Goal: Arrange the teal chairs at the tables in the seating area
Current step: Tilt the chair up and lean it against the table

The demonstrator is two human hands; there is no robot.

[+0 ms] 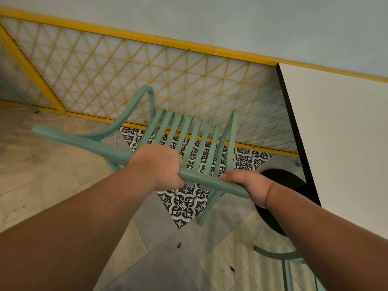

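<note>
A teal slatted chair (189, 133) with curved armrests stands in the middle of the view, seen from behind and above. My left hand (159, 164) grips the chair's top rail near its middle. My right hand (249, 185) grips the same rail at its right end. The chair faces a yellow lattice partition, just left of a white table (340, 131) with a black edge. Part of a second teal chair (287, 263) shows at the bottom right, under my right forearm.
The yellow lattice partition (147, 76) runs across behind the chair. The table's round black base (279, 185) sits on the floor near the chair's right legs. Patterned black-and-white tiles (184, 202) lie under the chair. A white cable (69, 117) trails along the floor at left.
</note>
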